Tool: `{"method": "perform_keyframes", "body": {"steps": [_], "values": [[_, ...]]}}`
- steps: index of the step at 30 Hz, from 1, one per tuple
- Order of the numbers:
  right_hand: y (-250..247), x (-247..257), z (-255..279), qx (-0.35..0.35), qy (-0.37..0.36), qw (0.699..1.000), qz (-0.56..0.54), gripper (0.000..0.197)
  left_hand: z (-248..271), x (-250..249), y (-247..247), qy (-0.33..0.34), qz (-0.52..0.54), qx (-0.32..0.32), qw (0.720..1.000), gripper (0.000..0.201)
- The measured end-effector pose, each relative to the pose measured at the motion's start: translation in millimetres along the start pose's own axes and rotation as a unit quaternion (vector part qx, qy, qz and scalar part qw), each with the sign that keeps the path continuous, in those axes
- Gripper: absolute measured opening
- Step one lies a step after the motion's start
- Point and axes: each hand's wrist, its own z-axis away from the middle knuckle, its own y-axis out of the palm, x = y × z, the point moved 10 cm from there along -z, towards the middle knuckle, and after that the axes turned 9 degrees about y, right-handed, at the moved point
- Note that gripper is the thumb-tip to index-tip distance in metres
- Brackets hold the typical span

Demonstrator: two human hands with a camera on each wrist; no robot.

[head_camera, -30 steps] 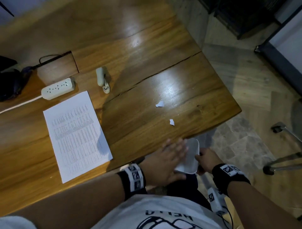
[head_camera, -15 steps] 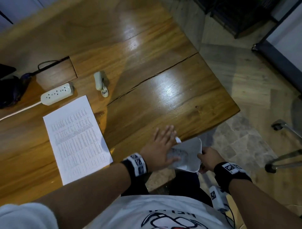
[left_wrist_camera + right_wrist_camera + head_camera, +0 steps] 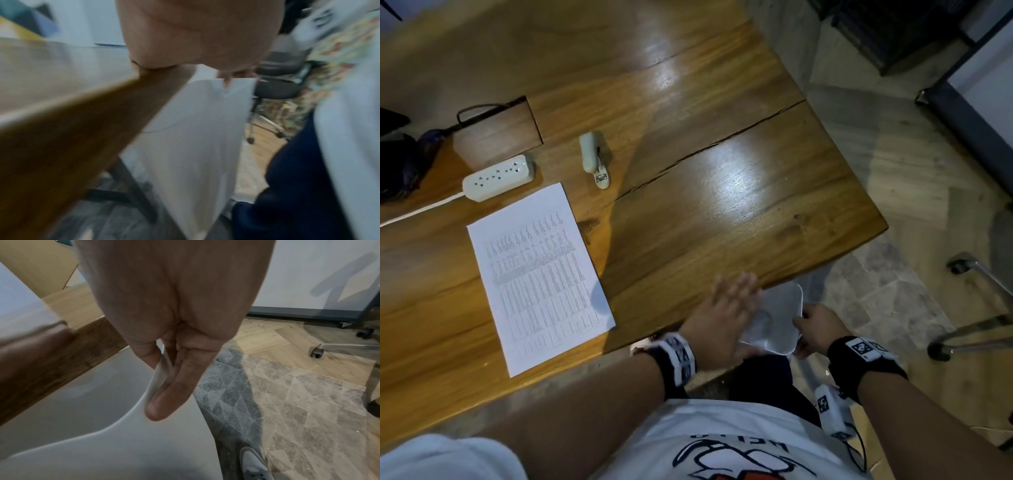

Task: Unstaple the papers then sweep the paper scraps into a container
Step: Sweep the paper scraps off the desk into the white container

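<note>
Just below the table's point(image 3: 756, 192) near edge we see the white plastic container point(image 3: 779, 315), contents unclear. Our right hand point(image 3: 816, 329) pinches its rim; our left hand point(image 3: 722, 318) lies flat at the edge, fingers straight and together.

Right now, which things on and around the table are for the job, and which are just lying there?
For the job:
- printed white paper sheet
- small beige stapler
- white plastic container, pinched at its rim by the right hand
- left hand, flat at the wooden table edge

Just lying about:
- white power strip
- dark bag
</note>
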Motion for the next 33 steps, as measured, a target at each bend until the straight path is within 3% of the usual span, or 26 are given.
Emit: {"method": "perform_keyframes", "body": {"steps": [2,3,6,9,11,13,15,16,17,18,20,22,23,24,26,28,31,33], "values": [[0,0,0,0.002,-0.002,1.000,0.000,0.024,4,-29,15,0.065,-0.021,0.007,0.998,0.093],[0,0,0,0.002,-0.002,1.000,0.003,0.025,3,-24,10,0.050,-0.014,-0.006,0.999,0.091],[1,0,0,0.002,0.000,1.000,0.013,0.026,15,39,-23,-0.120,0.025,-0.062,0.991,0.085],[5,0,0,0.004,-0.004,1.000,0.013,0.023,50,115,-35,-0.291,0.045,-0.097,0.951,0.089],[8,-1,-1,0.007,-0.006,1.000,0.018,0.022,66,130,-29,-0.338,0.044,-0.088,0.936,0.096],[11,-1,-1,0.013,-0.008,1.000,0.022,0.021,58,99,-14,-0.263,0.035,-0.054,0.963,0.099],[14,0,-1,0.016,-0.008,0.999,0.027,0.020,41,30,2,-0.068,0.016,-0.014,0.997,0.097],[15,1,-1,0.017,-0.008,0.999,0.029,0.020,40,0,9,0.021,-0.002,0.002,1.000,0.096],[16,1,0,0.019,-0.009,0.999,0.031,0.020,41,-11,11,0.070,-0.028,0.001,0.997,0.094],[17,1,0,0.020,-0.008,0.999,0.034,0.020,41,0,4,0.066,-0.045,-0.019,0.997,0.093],[16,0,-1,0.018,-0.005,0.999,0.041,0.023,46,63,-18,-0.091,-0.020,-0.075,0.993,0.092],[16,-3,-1,0.018,0.002,0.999,0.041,0.023,66,128,-36,-0.272,0.021,-0.096,0.957,0.093],[17,-3,-1,0.018,0.002,0.999,0.040,0.022,70,137,-38,-0.293,0.021,-0.090,0.952,0.096],[18,-2,0,0.017,0.002,0.999,0.038,0.021,65,128,-34,-0.259,0.008,-0.073,0.963,0.098],[19,1,1,0.020,0.000,0.999,0.033,0.019,47,73,-9,-0.093,-0.047,-0.025,0.994,0.100],[21,3,0,0.026,-0.005,0.999,0.036,0.020,47,24,16,0.024,-0.089,0.006,0.996,0.097],[23,7,0,0.033,-0.011,0.998,0.049,0.021,49,31,10,0.022,-0.107,-0.025,0.994,0.088],[25,11,-1,0.040,-0.015,0.996,0.072,0.021,58,62,-7,-0.058,-0.071,-0.054,0.994,0.085]]}}
